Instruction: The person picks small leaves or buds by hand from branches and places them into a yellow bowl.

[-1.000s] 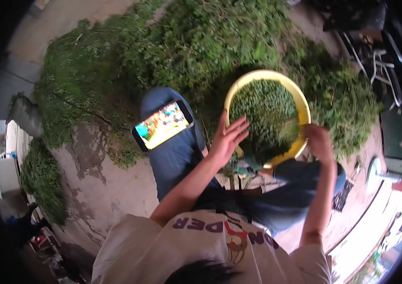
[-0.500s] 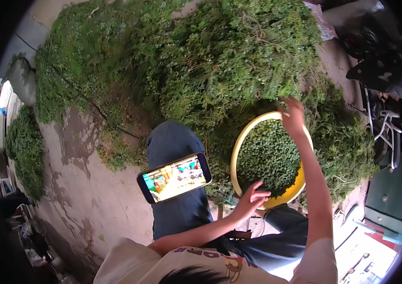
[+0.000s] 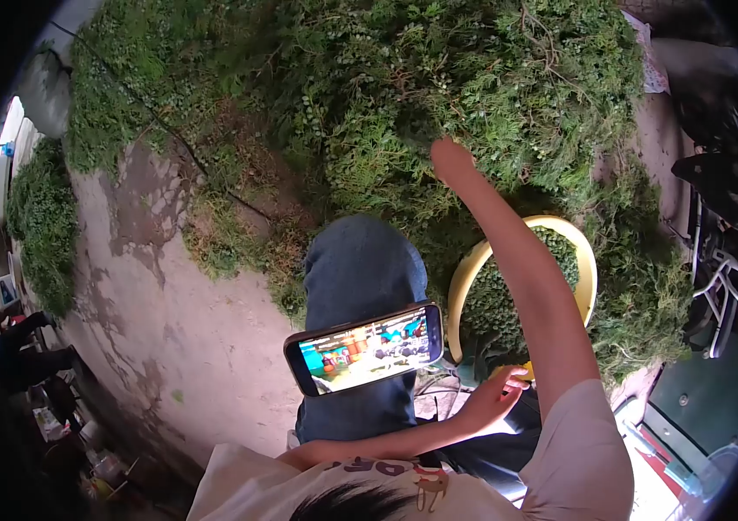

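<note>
My right hand [image 3: 453, 161] is stretched far forward into a big pile of green leafy branches [image 3: 403, 78]. Its fingers are buried in the foliage. A yellow bowl [image 3: 587, 260] full of picked green leaves [image 3: 492, 304] sits between my knees, partly hidden by my right arm. At the bowl's near rim is my left hand [image 3: 497, 395], fingers loosely spread and holding nothing. A phone [image 3: 365, 349] with a lit, colourful screen lies across my left knee [image 3: 360, 265].
Bare concrete ground [image 3: 169, 330] lies to the left. A smaller heap of greens [image 3: 34, 217] and a grey sack [image 3: 43, 82] are at the far left. White metal chair frames [image 3: 725, 286] and a dark green box [image 3: 699, 391] stand at the right.
My right hand left the bowl's far rim and reached further out and left into the pile. My left hand drew back from the leaves to the bowl's near rim. The view tilted forward.
</note>
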The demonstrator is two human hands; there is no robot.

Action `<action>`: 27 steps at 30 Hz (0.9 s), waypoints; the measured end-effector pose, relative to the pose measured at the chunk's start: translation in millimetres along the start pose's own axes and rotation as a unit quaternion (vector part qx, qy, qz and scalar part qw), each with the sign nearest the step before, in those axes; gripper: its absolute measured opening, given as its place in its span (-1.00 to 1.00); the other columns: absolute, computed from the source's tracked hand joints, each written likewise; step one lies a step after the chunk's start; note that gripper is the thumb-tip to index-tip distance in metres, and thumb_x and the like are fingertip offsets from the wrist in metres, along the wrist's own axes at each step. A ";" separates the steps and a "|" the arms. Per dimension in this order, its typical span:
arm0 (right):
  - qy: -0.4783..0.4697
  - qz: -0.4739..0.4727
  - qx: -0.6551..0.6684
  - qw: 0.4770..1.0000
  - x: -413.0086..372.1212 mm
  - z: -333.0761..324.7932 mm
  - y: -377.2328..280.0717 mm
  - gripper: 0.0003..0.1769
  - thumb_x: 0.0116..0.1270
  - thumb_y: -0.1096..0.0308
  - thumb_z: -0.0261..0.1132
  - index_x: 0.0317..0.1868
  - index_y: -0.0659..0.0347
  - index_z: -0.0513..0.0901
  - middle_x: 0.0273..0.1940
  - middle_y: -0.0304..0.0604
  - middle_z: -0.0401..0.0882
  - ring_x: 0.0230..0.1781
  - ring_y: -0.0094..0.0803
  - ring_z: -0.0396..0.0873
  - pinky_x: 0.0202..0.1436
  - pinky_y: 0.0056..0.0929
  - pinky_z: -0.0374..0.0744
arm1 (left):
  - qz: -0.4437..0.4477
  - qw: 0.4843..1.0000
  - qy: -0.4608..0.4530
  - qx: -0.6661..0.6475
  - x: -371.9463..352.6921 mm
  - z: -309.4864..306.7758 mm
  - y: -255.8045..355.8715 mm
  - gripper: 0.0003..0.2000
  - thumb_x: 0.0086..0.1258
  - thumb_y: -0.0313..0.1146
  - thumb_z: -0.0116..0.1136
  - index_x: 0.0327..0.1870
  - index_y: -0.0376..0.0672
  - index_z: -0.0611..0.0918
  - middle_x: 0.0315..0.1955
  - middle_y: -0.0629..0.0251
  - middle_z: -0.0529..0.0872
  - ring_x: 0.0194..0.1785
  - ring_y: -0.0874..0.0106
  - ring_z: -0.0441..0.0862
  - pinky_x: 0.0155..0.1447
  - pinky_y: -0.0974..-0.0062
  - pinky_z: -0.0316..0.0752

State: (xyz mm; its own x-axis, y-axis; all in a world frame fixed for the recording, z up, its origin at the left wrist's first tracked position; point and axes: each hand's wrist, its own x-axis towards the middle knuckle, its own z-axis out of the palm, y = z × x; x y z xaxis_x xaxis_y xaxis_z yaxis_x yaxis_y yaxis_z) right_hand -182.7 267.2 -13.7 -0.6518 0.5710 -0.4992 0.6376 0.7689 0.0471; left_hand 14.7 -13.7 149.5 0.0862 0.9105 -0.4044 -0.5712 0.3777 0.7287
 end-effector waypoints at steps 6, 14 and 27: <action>0.111 0.085 0.428 0.893 -85.1 -3.8 59.3 -0.77 0.17 0.33 0.15 -0.21 0.29 0.50 -0.46 -0.12 0.53 -0.45 -0.28 0.56 -0.53 -0.54 0.48 | -0.023 0.999 0.034 0.002 4.4 -1.9 2.1 -0.74 0.38 -0.38 -0.13 0.05 -0.18 0.35 -0.17 0.26 0.55 -0.08 0.48 0.50 -0.03 0.55 0.37; 0.124 0.181 0.823 0.525 -334.4 -6.8 84.1 -0.91 0.24 0.39 0.13 -0.31 0.22 0.41 -0.62 -0.40 0.26 -0.70 -0.73 0.16 -0.72 -0.72 0.07 | -0.062 0.990 0.073 -0.101 12.2 -6.5 17.5 -0.49 0.39 0.05 -0.30 0.02 -0.26 0.41 -0.13 0.15 0.55 -0.04 0.42 0.49 -0.03 0.47 0.42; 0.316 0.235 0.839 0.376 -493.9 74.9 10.4 -0.92 0.26 0.45 0.12 -0.32 0.16 0.36 -0.59 -0.42 0.32 -0.70 -0.78 0.18 -0.72 -0.76 0.10 | -0.150 0.985 -0.017 -0.087 10.7 21.4 -18.2 -0.69 0.12 -0.47 0.23 -0.14 -0.26 0.43 -0.26 0.20 0.57 -0.20 0.40 0.57 -0.08 0.42 0.56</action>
State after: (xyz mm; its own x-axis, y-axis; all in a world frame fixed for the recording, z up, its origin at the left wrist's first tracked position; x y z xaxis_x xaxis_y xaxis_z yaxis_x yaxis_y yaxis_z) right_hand 176.5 -28.4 168.5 0.0650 0.8921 -0.4471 -0.2399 -0.4209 -0.8748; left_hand 43.5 -7.2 143.8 0.2984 0.7688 -0.5656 -0.6468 0.5987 0.4725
